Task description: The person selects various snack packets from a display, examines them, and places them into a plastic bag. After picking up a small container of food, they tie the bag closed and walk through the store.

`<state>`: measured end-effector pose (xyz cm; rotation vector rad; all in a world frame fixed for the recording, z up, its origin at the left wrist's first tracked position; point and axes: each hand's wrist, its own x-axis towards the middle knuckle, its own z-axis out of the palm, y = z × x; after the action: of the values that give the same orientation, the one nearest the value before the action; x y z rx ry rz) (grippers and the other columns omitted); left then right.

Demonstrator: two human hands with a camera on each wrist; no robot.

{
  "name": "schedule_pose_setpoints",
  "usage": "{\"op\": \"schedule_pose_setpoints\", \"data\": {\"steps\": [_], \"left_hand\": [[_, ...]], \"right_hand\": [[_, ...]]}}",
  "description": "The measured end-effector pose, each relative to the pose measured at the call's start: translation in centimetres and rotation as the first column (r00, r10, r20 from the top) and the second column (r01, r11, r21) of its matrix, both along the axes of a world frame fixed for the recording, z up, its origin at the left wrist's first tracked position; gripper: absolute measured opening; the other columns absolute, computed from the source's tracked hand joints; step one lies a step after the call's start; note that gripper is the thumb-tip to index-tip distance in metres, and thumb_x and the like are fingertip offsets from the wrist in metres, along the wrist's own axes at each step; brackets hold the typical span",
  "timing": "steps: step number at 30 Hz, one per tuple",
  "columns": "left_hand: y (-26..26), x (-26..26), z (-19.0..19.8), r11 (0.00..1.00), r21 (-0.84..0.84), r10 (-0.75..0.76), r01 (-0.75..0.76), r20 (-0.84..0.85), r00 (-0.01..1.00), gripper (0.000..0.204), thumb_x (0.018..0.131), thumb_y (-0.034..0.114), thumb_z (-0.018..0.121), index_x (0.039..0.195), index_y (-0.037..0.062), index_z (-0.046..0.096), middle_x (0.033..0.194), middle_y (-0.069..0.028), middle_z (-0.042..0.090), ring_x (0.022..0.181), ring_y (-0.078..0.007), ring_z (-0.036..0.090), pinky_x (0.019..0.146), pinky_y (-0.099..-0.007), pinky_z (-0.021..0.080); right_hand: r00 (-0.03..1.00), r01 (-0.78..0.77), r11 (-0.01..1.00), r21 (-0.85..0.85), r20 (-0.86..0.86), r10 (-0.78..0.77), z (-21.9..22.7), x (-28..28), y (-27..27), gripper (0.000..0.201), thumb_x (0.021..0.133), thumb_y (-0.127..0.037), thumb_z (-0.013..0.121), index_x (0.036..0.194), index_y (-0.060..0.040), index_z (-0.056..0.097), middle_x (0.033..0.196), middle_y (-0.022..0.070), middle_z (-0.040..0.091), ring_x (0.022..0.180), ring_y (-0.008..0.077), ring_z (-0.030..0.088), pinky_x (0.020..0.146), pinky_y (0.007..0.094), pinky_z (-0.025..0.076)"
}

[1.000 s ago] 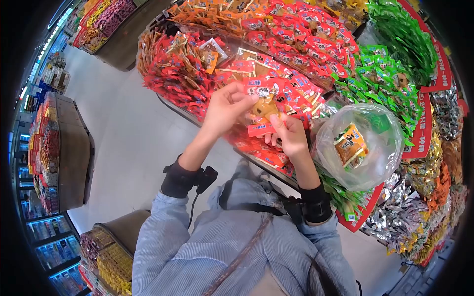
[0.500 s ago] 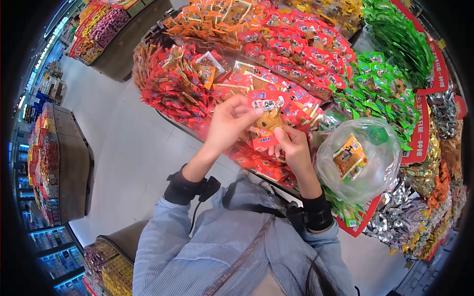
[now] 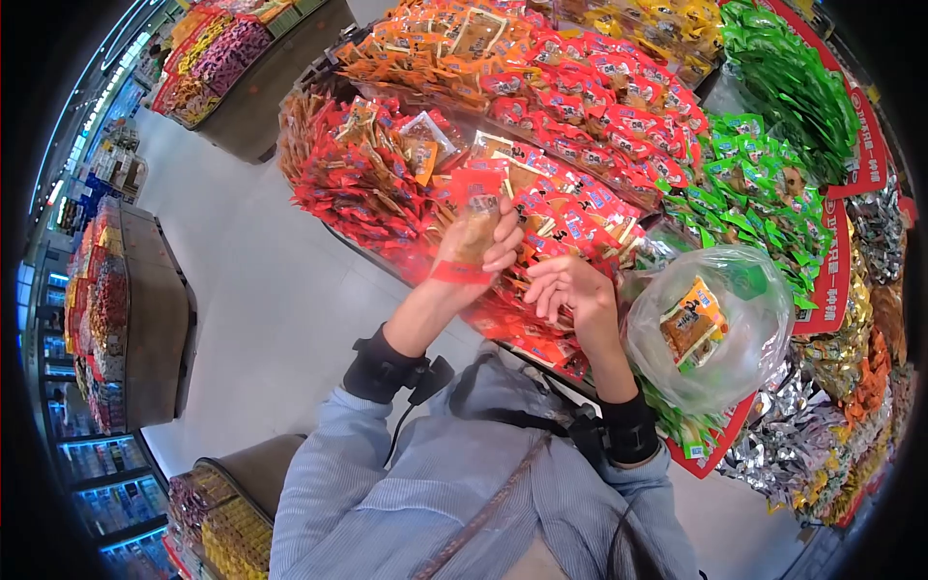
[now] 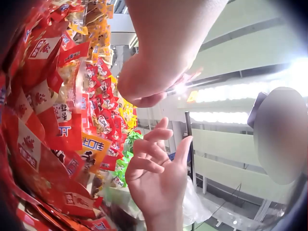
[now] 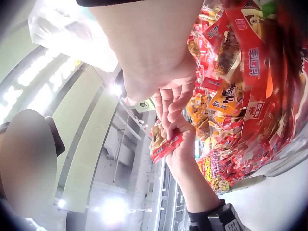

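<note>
My left hand [image 3: 503, 244] holds a small snack packet [image 3: 476, 232], its fingers curled up along the packet's edge. The packet has red ends and a see-through middle with brownish food inside. My right hand [image 3: 575, 293] is just to the right, over the red packets, fingers loosely bent and holding nothing. In the left wrist view the right hand [image 4: 159, 178] shows its palm and bent fingers. From the right wrist, the held packet [image 5: 163, 142] appears in the left hand [image 5: 180, 151], partly overlapped by the right fingers.
A clear plastic bag [image 3: 749, 362] stands open at the right, with an orange-and-brown packet [image 3: 693, 319] inside. Heaps of red packets [image 3: 590, 208], orange packets [image 3: 416, 39] and green packets [image 3: 764, 164] fill the display. Another display stand [image 3: 155, 319] is across the aisle at left.
Earlier both hands were at the packet. The right hand has let go and drawn back a little, while the left hand has turned palm-up with the packet, shifting it left.
</note>
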<state>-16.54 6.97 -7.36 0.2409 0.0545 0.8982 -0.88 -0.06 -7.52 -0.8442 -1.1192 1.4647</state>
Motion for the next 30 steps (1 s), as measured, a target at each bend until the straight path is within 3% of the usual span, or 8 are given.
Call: {"op": "schedule_pose_setpoints", "data": {"steps": [2, 6, 19, 22, 23, 24, 26, 30], "left_hand": [[0.1, -0.2, 0.0, 0.956, 0.009, -0.282, 0.293, 0.298, 0.912, 0.014, 0.087, 0.016, 0.039, 0.087, 0.0021, 0.039, 0.068, -0.0063, 0.038, 0.048, -0.0129, 0.041, 0.039, -0.0218, 0.033], [-0.5, 0.0, 0.5, 0.894, 0.100, -0.440, 0.437, 0.385, 0.812, 0.010, 0.085, 0.012, 0.041, 0.084, 0.0034, 0.035, 0.065, -0.0072, 0.038, 0.046, -0.0141, 0.042, 0.038, -0.0223, 0.032], [-0.6, 0.1, 0.7, 0.887, 0.127, -0.460, 0.444, 0.332, 0.824, 0.013, 0.086, 0.016, 0.040, 0.087, 0.0027, 0.037, 0.063, -0.0071, 0.039, 0.043, -0.0124, 0.039, 0.034, -0.0223, 0.030], [-0.6, -0.2, 0.9, 0.976, -0.030, -0.211, 0.214, 0.081, 0.974, 0.018, 0.086, 0.020, 0.041, 0.092, 0.0022, 0.040, 0.062, -0.0058, 0.039, 0.042, -0.0110, 0.037, 0.036, -0.0211, 0.031], [0.2, -0.5, 0.4, 0.985, 0.105, -0.124, 0.135, -0.108, 0.986, 0.021, 0.087, 0.022, 0.042, 0.094, 0.0025, 0.043, 0.065, -0.0032, 0.043, 0.044, -0.0078, 0.038, 0.038, -0.0190, 0.033], [1.0, -0.6, 0.5, 0.984, 0.180, 0.061, 0.004, -0.351, 0.934, 0.020, 0.087, 0.022, 0.043, 0.094, 0.0027, 0.044, 0.066, -0.0023, 0.045, 0.045, -0.0070, 0.038, 0.039, -0.0187, 0.034], [2.8, -0.8, 1.1, 0.897, 0.398, 0.431, -0.193, -0.691, 0.580, 0.019, 0.087, 0.022, 0.044, 0.092, 0.0031, 0.045, 0.067, -0.0005, 0.048, 0.046, -0.0055, 0.040, 0.041, -0.0180, 0.036], [8.7, -1.8, 4.4, 0.721, 0.658, 0.683, -0.219, -0.623, 0.381, 0.010, 0.085, 0.012, 0.047, 0.090, 0.0029, 0.046, 0.077, -0.0033, 0.057, 0.059, -0.0068, 0.053, 0.046, -0.0183, 0.041]], "right_hand": [[0.998, 0.051, 0.996, -0.067, 0.030, -0.049, 0.1, 0.2, 0.1, 0.043, 0.090, -0.031, 0.030, 0.092, 0.0049, 0.053, 0.070, 0.0112, 0.058, 0.053, 0.0095, 0.049, 0.045, 0.0182, 0.038], [0.999, 0.046, 0.991, -0.122, -0.016, -0.049, -0.4, 0.4, 0.2, 0.044, 0.090, -0.031, 0.030, 0.091, 0.0056, 0.053, 0.069, 0.0126, 0.056, 0.052, 0.0104, 0.049, 0.045, 0.0183, 0.038], [0.998, 0.053, 0.992, -0.112, -0.037, -0.058, -0.3, 0.4, 0.1, 0.043, 0.091, -0.032, 0.030, 0.090, 0.0047, 0.053, 0.068, 0.0119, 0.056, 0.053, 0.0099, 0.049, 0.044, 0.0183, 0.038], [0.998, 0.064, 0.996, -0.061, -0.005, -0.064, -0.4, 0.3, 0.1, 0.041, 0.092, -0.028, 0.030, 0.089, 0.0045, 0.053, 0.068, 0.0116, 0.057, 0.052, 0.0093, 0.049, 0.044, 0.0181, 0.039], [0.997, 0.068, 0.995, -0.073, -0.021, -0.070, -0.5, 0.3, 0.1, 0.038, 0.091, -0.025, 0.031, 0.089, 0.0044, 0.054, 0.068, 0.0107, 0.057, 0.051, 0.0087, 0.049, 0.043, 0.0177, 0.039], [0.997, 0.076, 0.995, -0.067, -0.006, -0.077, -0.4, 0.4, 0.1, 0.037, 0.091, -0.024, 0.031, 0.089, 0.0044, 0.054, 0.067, 0.0105, 0.057, 0.051, 0.0086, 0.049, 0.043, 0.0176, 0.039], [0.996, 0.085, 0.994, -0.067, 0.021, -0.084, -0.3, 0.5, -0.1, 0.035, 0.091, -0.023, 0.032, 0.089, 0.0043, 0.054, 0.067, 0.0099, 0.057, 0.051, 0.0084, 0.049, 0.043, 0.0174, 0.039], [0.998, 0.063, 0.997, -0.044, 0.013, -0.063, -0.4, 0.8, -0.2, 0.029, 0.090, -0.018, 0.035, 0.089, 0.0041, 0.054, 0.067, 0.0089, 0.057, 0.051, 0.0079, 0.050, 0.043, 0.0170, 0.039]]}}
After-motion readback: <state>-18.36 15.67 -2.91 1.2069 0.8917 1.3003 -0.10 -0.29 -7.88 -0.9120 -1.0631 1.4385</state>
